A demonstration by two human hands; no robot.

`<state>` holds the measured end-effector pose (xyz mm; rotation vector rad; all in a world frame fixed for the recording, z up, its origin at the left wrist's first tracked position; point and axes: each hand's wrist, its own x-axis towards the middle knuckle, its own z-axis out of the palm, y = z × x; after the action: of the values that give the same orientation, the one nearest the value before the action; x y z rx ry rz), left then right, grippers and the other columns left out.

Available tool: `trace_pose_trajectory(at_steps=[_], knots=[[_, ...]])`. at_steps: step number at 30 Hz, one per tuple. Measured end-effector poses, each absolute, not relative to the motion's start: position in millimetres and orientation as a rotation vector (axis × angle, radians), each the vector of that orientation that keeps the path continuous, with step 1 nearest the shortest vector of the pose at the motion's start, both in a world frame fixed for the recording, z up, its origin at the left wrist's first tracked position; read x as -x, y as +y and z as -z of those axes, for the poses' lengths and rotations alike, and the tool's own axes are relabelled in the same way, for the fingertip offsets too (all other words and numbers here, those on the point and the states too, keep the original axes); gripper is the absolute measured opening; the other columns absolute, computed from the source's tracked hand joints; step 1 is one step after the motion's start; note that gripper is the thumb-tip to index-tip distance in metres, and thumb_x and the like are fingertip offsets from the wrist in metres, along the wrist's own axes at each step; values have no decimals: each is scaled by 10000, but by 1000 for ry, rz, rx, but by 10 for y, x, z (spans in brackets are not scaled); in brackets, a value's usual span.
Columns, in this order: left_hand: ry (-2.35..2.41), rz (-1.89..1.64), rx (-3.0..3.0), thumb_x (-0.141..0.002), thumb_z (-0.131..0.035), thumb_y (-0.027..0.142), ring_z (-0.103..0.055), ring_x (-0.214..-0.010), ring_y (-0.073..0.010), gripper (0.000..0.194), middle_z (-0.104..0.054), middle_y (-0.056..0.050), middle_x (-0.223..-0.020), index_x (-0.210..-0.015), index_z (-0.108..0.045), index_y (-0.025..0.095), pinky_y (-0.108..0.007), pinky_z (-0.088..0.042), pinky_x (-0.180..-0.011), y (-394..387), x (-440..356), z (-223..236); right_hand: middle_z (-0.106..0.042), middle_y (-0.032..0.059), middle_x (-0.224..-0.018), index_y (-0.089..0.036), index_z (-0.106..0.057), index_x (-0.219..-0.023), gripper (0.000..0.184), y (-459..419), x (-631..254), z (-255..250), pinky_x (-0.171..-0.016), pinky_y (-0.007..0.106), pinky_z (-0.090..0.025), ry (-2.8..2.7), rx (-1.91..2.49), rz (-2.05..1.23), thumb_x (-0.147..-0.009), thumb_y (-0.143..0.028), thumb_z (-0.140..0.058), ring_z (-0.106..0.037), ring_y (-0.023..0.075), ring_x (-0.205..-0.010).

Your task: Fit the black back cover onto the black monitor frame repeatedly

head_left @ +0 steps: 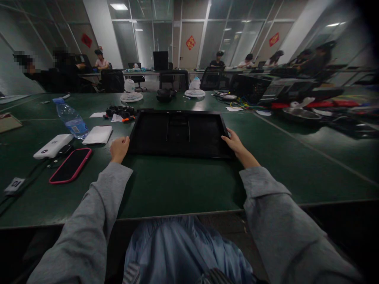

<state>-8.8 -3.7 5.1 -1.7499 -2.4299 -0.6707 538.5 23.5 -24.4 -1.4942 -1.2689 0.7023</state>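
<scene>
A wide black rectangular panel (204, 140), like a shallow tray with a raised rim and a recessed middle section, lies on the green table in front of me. I cannot tell exactly what it is. Its left edge is held by my left hand (119, 149), whose fingers are curled closed. At the right edge, my right hand (235, 142) grips the rim, thumb on top and the other fingers partly hidden. Left of my left hand are a folded white tissue pack (98, 135) and a phone with a pink case (71, 165).
A water bottle (70, 119) leans beside a white power bank (53, 146) with a cable. Behind the panel lie a dark tangled item (118, 112) and two small white fans (132, 96). At right, a metal pan (302, 115) stands among cables. Several people sit at far desks.
</scene>
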Motion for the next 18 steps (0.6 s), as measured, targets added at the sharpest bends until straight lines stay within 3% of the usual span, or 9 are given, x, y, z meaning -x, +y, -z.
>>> trace_pose_trajectory(at_steps=[4,9,18], knots=[[-2417,662,1763,-1017,-357,454,-619,-819,-241,484,-749,-126,-929,-823,-720,200,-342,-303,-652,-53,71,-62,-757,77,-1051,-216,-459,-1564,810,263,-5379,230,-904,473,-609,-1171,1493,-781,-777,-201,-651,-729,259,-923],[-2410,691,1755,-1019,-352,462,-615,-824,-236,483,-742,-118,-930,-821,-709,205,-338,-300,-648,-56,87,-60,-762,78,-1054,-189,-481,-1542,824,246,-5390,202,-919,482,-609,-1139,1428,-775,-741,-231,-672,-730,267,-958],[-2442,699,1768,-1008,-357,466,-623,-818,-244,477,-740,-120,-918,-812,-711,212,-339,-285,-629,-25,106,-45,-708,125,-1169,-162,-518,-1461,716,158,-5591,105,-967,496,-578,-1060,1532,-405,-756,-257,-603,-686,291,-1081]])
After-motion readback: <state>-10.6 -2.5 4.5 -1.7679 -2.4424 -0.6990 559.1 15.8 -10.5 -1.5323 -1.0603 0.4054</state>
